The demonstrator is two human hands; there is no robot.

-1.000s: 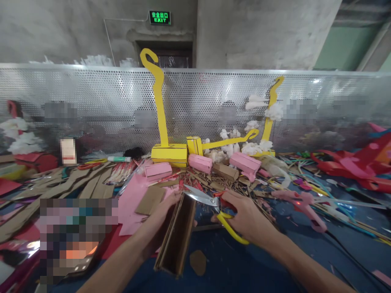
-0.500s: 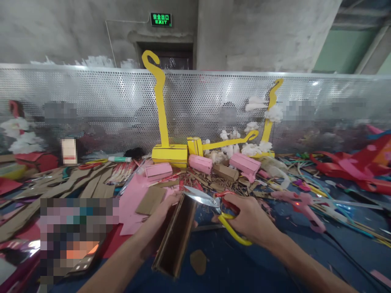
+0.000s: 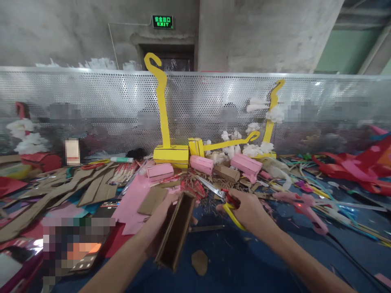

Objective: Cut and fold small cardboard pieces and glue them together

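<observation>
My left hand [image 3: 159,221] is wrapped round an open brown cardboard box [image 3: 174,232], held tilted above the blue table [image 3: 241,260]. My right hand [image 3: 249,209] grips scissors [image 3: 220,195] with yellow and red handles. Their shut blades point up and left, a short way right of the box's top edge and not touching it. A small cardboard scrap [image 3: 199,261] lies on the table below the box.
Cardboard strips [image 3: 61,191], pink paper [image 3: 134,199] and pink boxes [image 3: 159,171] litter the table. Yellow cardboard hooks on bases [image 3: 171,152] stand before a perforated metal screen [image 3: 91,106]. A pink glue gun [image 3: 301,203] lies at right, red shapes [image 3: 360,167] beyond it.
My right hand has drawn the scissors away from the box's top edge, to the right and farther off, and the blades have shut. The box dropped slightly.
</observation>
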